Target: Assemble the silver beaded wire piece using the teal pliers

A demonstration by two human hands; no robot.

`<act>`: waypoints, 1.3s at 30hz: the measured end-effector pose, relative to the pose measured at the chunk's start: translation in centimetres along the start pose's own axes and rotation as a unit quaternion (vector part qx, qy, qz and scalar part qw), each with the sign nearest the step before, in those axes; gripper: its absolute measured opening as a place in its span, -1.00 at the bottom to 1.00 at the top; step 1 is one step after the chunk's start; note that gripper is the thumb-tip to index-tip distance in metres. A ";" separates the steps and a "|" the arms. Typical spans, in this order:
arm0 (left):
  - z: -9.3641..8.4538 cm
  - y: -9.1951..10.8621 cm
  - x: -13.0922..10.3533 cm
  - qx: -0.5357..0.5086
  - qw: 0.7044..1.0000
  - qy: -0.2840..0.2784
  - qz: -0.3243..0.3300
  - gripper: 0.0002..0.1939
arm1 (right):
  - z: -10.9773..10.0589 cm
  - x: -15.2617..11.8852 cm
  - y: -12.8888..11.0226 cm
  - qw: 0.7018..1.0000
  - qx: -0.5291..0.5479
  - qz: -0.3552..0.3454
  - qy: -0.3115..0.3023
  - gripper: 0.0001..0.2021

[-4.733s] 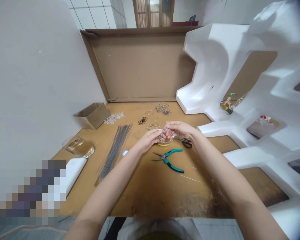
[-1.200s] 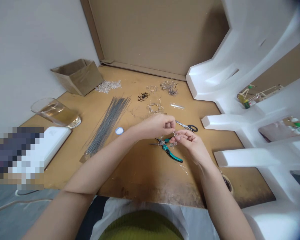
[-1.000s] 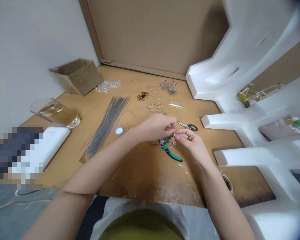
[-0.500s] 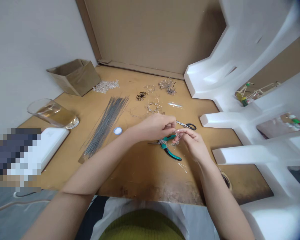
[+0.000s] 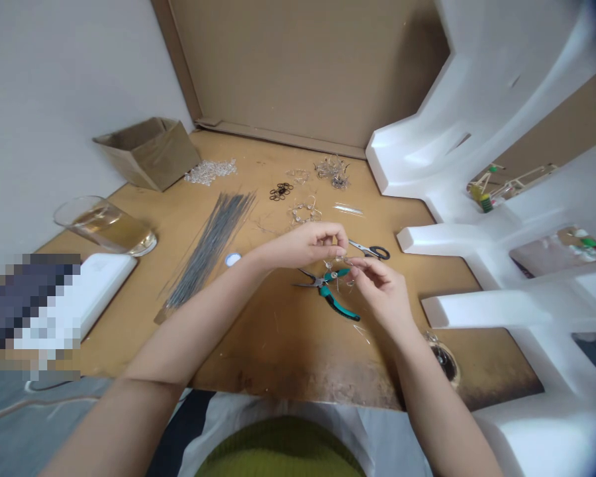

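My left hand point(image 5: 322, 242) and my right hand point(image 5: 380, 285) meet over the table, each pinching part of a wire ring with clear beads point(image 5: 334, 273). Fingers cover much of the ring, and thin wire ends stick out below it. Right under it lie teal-handled pliers point(image 5: 340, 306), jaws toward the left. Black-handled scissors point(image 5: 377, 252) rest just beyond my fingertips. Behind my left hand sits another beaded wire ring point(image 5: 305, 213). Short wire pieces point(image 5: 361, 333) lie near the plier handles.
At left are a bundle of grey wires point(image 5: 206, 252), a glass of amber liquid point(image 5: 106, 225), a cardboard box point(image 5: 149, 152) and a pile of clear beads point(image 5: 211, 171). Black rings point(image 5: 281, 192) and a wire-bead heap point(image 5: 332, 171) lie farther back. White foam point(image 5: 457, 311) borders the right side.
My hands have shifted slightly, with the beaded ring now showing more to the left between them. My left fingers have changed their hold. The pliers and scissors stay in place.
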State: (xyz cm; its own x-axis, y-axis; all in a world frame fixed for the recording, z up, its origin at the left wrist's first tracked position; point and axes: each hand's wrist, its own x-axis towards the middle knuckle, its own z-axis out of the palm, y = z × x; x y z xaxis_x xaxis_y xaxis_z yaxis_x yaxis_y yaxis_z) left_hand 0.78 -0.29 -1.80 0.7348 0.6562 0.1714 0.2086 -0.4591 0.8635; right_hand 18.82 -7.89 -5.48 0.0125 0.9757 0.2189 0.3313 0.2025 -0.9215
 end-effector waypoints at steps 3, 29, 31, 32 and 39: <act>0.0 -0.1 0.0 -0.007 1.000 -0.006 -0.010 -0.76 | 0.0 -0.2 -0.3 0.996 -0.077 -0.041 0.018 -0.83; -1.2 1.1 -1.0 0.121 0.991 0.062 0.006 -0.88 | -0.1 -2.6 1.4 0.860 -0.455 -0.059 -0.225 -0.36; -1.3 1.4 -1.2 0.101 0.993 0.067 0.014 -0.88 | 0.7 -2.7 1.3 0.830 -0.495 -0.078 -0.245 -0.35; -1.4 1.7 -1.3 0.091 0.993 0.071 0.016 -0.88 | 1.0 -2.8 1.2 0.816 -0.512 -0.088 -0.252 -0.37; -2.3 2.7 -2.3 0.018 0.997 0.080 -0.004 -0.87 | 1.4 -2.6 0.1 0.776 -0.560 -0.124 -0.262 -0.53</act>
State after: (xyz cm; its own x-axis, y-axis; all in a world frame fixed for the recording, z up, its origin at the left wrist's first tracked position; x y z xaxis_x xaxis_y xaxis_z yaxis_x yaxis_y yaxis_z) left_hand -1.81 -1.65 1.24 0.6212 0.7458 0.2407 0.2386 -0.4726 0.8484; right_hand 17.54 -10.31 -6.59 -0.4711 0.8778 -0.0865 0.8781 0.4760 0.0491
